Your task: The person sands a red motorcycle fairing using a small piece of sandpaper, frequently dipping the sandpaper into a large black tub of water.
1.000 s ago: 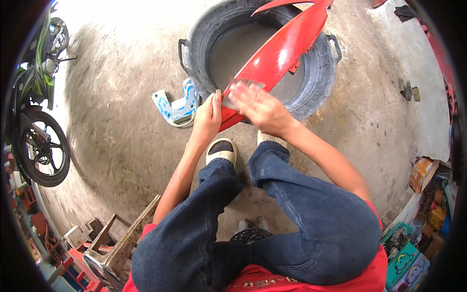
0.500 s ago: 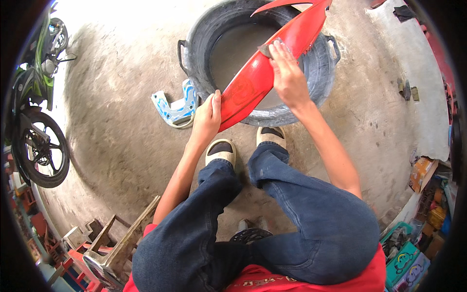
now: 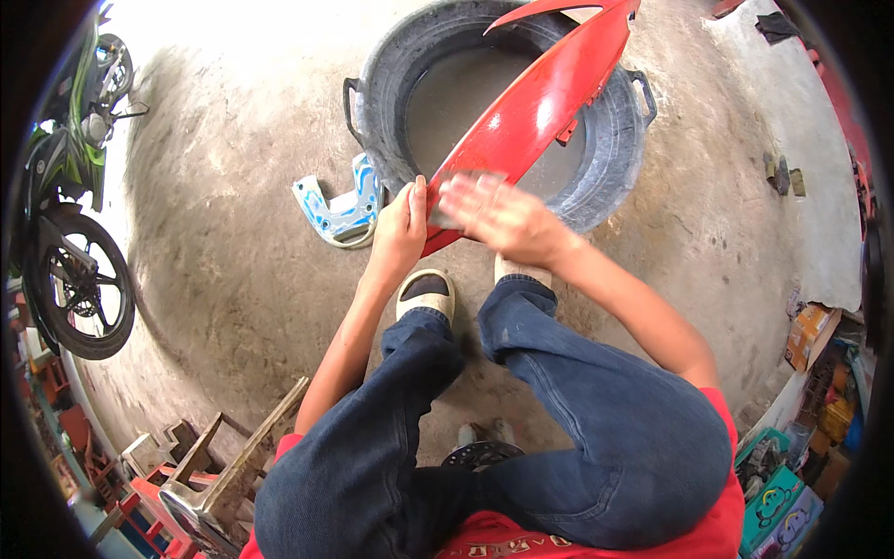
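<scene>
Head view, inspected from where I stand: a long red panel (image 3: 526, 116) runs diagonally from the upper right of the tub area down to the centre of the frame, its upper part over a black two-handled tub (image 3: 380, 121) containing murky grey liquid (image 3: 452, 98). The left hand (image 3: 400, 231) is clamped on the panel's lower end, thumb uppermost. The right hand (image 3: 510, 219) lies across the panel just beside it, fingers extended and blurred, over a small grey pad (image 3: 440, 219); whether those fingers grip the pad or merely press it, I cannot tell. Left of the tub, on the concrete floor (image 3: 233, 242), sits a blue-and-white patterned U-shaped part (image 3: 337, 216). A motorcycle (image 3: 82, 265) with a black wheel occupies the left edge of the frame. Noted at lower left: a worn wooden frame (image 3: 244, 456). Noted at lower right: a teal box (image 3: 773, 498) among assorted clutter.
</scene>
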### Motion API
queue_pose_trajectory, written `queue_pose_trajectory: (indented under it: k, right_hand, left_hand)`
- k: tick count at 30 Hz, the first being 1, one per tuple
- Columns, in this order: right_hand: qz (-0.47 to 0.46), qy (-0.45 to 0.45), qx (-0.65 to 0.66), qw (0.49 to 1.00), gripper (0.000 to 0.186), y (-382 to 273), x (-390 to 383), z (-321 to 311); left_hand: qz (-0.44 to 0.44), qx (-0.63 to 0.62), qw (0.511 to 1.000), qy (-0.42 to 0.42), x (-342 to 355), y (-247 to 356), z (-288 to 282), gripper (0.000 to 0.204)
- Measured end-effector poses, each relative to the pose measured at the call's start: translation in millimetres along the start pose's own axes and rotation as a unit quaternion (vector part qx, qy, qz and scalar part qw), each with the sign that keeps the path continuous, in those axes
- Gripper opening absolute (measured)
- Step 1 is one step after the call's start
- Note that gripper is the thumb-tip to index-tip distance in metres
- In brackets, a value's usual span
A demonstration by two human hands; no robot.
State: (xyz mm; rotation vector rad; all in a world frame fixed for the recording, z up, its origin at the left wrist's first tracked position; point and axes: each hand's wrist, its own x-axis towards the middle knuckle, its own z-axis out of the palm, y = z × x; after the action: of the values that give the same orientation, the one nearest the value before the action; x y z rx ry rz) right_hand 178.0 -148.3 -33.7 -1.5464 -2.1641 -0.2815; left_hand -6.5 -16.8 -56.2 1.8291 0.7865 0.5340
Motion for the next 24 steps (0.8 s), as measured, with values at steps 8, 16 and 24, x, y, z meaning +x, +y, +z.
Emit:
queue_pose_trajectory:
  k: [8, 16, 24]
  right_hand:
    - [0.035, 0.004, -0.003, 0.999, 0.045, -2, 0, 6]
    - [0.117, 0.026, -0.098, 0.988, 0.051, 30, 0, -3]
    - [0.145, 0.06, -0.085, 0.984, 0.047, 44, 11, -14]
  left_hand:
    - [0.021, 0.013, 1.0, 0.004, 0, 1, 1, 0.037]
    - [0.027, 0.043, 0.999, 0.012, 4, 0, 3, 0.038]
    - [0.039, 0.032, 0.998, 0.025, 3, 4, 1, 0.037]
